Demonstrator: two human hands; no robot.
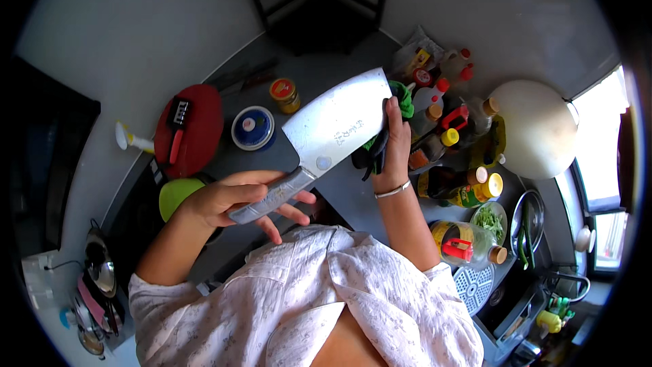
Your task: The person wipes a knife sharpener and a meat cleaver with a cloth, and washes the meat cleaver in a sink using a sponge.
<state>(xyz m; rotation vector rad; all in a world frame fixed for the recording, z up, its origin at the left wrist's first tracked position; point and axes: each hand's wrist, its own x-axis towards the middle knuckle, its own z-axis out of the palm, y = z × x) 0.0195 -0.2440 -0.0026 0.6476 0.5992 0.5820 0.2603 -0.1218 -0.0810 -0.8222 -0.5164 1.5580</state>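
A broad steel cleaver (340,118) is held up slantwise before my chest, its blade face towards me and bearing writing. My left hand (232,199) has its metal handle (275,196) between the thumb and the fingers, several of which spread out beneath. At the blade's far end my right hand (396,137) grips a black and green cloth (402,98). Part of this cloth is hidden behind the blade, with dark folds showing below it. Whether the right fingers also press on the steel cannot be made out.
Right of my hands crowd several bottles (457,186), with a large oil jug (466,242) nearer me. A round board (535,129) leans by the window. Leftward are a blue-lidded pot (253,128), a yellow jar (284,96) and a red board (204,132) with a peeler-like tool (178,127).
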